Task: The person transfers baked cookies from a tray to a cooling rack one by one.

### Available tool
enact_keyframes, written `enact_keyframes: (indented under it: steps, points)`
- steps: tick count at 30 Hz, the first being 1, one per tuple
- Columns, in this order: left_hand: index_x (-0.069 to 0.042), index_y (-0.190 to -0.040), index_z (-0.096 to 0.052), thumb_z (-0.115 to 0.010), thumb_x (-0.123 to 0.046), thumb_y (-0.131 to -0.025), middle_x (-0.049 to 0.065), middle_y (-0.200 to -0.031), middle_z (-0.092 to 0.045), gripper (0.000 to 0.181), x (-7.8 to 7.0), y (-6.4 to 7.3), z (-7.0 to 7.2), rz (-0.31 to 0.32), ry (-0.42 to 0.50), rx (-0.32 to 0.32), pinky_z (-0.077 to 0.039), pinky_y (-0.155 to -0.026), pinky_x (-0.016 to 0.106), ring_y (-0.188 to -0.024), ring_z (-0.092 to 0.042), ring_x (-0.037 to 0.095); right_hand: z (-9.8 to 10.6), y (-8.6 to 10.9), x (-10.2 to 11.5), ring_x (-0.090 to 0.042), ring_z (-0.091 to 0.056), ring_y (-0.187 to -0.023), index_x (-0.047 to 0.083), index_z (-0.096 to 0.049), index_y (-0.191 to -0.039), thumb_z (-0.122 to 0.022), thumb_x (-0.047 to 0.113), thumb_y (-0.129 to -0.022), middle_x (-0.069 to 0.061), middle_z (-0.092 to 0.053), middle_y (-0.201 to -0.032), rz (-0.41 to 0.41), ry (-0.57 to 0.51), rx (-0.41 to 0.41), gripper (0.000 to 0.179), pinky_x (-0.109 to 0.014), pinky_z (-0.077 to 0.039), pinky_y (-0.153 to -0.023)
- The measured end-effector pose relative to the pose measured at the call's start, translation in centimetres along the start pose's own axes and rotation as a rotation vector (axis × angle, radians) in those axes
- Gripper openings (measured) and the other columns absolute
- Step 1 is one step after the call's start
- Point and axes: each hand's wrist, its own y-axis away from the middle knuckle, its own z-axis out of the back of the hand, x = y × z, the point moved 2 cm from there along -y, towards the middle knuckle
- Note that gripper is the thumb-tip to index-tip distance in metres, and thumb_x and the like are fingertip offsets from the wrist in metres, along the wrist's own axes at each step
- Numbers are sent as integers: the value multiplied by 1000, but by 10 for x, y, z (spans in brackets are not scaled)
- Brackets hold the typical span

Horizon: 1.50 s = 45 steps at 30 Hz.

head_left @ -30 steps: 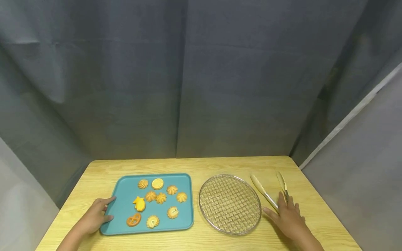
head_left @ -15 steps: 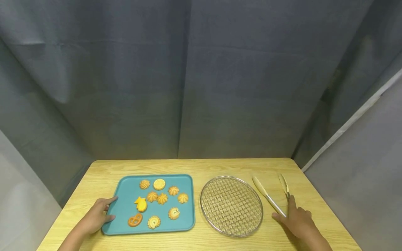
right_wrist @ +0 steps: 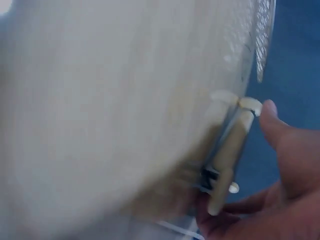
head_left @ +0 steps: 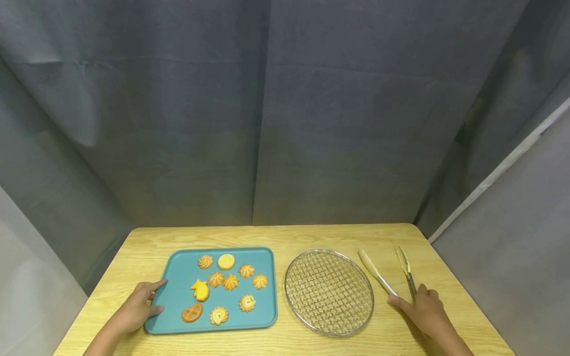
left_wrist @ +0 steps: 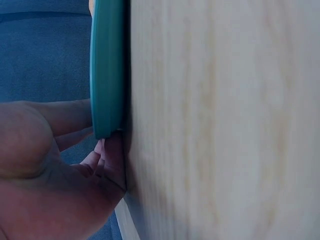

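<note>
Right hand (head_left: 423, 311) back toward the near end of the tongs (head_left: 386, 286); tray and rack unmoved

A second ago it was spread over the tongs further up the bench (head_left: 285, 341). Now its thumb is on the left arm and the fingers are bent at the right arm, so I have the tongs clamped between them. The tongs lie on the bench right of the rack, pale tips apart and pointing at the far edge, metal arms converging toward me. Where the arms join is hidden by my hand in the head view. Right wrist view is blurred, but shows the fingers at the tongs and the thumb well away from them.

Left hand (head_left: 139, 309) is clamped on the left rim of the blue-green tray (head_left: 169, 301), same spot as before; left wrist view has fingers on both sides of the rim.

Tray lies flat, ten cookies on it, including a pretzel (head_left: 192, 313) near the front left and a yellow fruit-shaped one (head_left: 202, 290) just behind it. Round wire rack (head_left: 329, 291) sits between tray and tongs, near both, touching neither. Grey curtain (head_left: 187, 123) behind the bench.
</note>
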Motion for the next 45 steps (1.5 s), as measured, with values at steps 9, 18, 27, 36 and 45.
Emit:
enact_keyframes:
  steps: [9, 18, 27, 36, 45]
  points:
    - [11, -150, -41, -76, -2, -89, 32, -137, -43, 72, -3, 1, 1, 3, 3, 9, -54, -90, 47, -116, -53, 39, -10, -2, -6, -79, -30, -122, -36, -8, -141, -54, 69, -97, -60, -18, -133, -89, -146, -42, 122, -79, -39, -97]
    - [12, -150, -42, -75, 0, -89, 33, -136, -43, 71, -2, 0, 0, 14, -10, 6, -54, -87, 43, -113, -54, 37, -16, -2, -4, -76, -31, -122, -33, -15, -142, -68, 64, -91, -58, -21, -135, -92, -144, -118, 122, -79, -40, -95]
    - [11, -150, -41, -75, 0, -89, 32, -136, -42, 71, -3, 1, 0, 13, -7, 3, -53, -88, 44, -114, -53, 38, -17, -4, -7, -70, -45, -116, -29, -35, -138, -72, 53, -94, -52, -44, -125, -49, -107, -182, 101, -73, -49, -89]
    - [11, -151, -40, -74, -1, -90, 33, -137, -41, 71, -4, 0, 0, 13, -8, 4, -52, -89, 46, -114, -53, 37, -8, -7, -12, -68, -56, -109, -31, -31, -135, -73, 47, -94, -53, -51, -120, -27, -167, -138, 98, -69, -54, -86]
    - [11, -151, -41, -74, 0, -90, 33, -137, -42, 70, -6, 3, 2, 0, -9, 3, -53, -88, 44, -113, -53, 37, 3, -4, -16, -64, -57, -111, -28, -26, -142, -73, 51, -93, -46, -58, -116, -17, -181, -128, 104, -66, -53, -86]
